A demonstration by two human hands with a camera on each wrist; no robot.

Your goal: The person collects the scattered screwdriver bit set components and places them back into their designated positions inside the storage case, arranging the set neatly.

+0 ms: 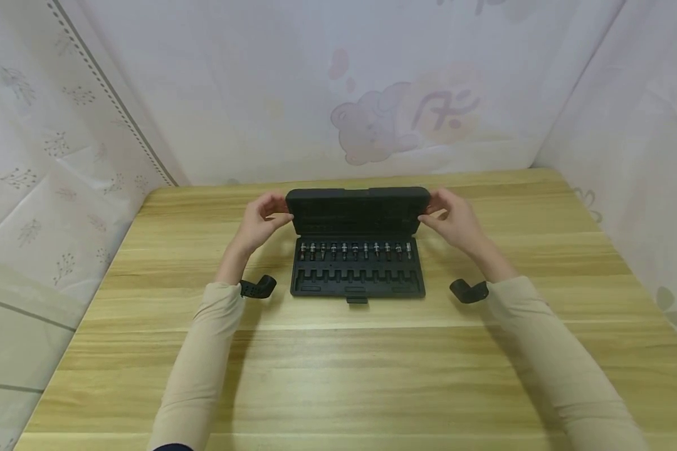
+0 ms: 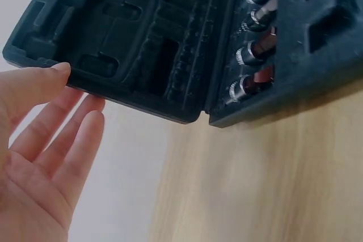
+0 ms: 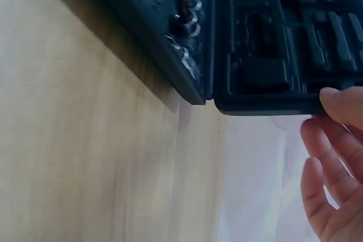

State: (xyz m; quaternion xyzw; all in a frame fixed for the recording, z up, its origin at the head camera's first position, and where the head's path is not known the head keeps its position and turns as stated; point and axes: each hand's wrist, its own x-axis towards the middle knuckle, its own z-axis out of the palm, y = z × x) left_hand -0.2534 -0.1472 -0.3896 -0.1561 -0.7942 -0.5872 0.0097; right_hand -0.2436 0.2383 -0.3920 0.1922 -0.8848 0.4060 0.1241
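Note:
A black plastic tool case [image 1: 358, 289] lies on the table with its lid [image 1: 358, 210] raised on the hinge. Several metal bit sockets [image 1: 344, 252] stand in a row in the base, just in front of the hinge; the slots nearer the front edge hold nothing. At the lid's left side my left hand [image 1: 262, 220] pinches the edge, thumb on the inner face and fingers behind, as the left wrist view shows. My right hand [image 1: 450, 219] pinches the lid's right edge in the same way. Its thumb [image 3: 340, 105] is over the rim in the right wrist view.
The wooden table [image 1: 350, 376] reaches forward to a light patterned cloth [image 1: 293, 94] hanging behind it. More cloth hangs on the left and right. A black curved mount sits at each wrist, one on the left [image 1: 259, 287] and one on the right [image 1: 469, 291].

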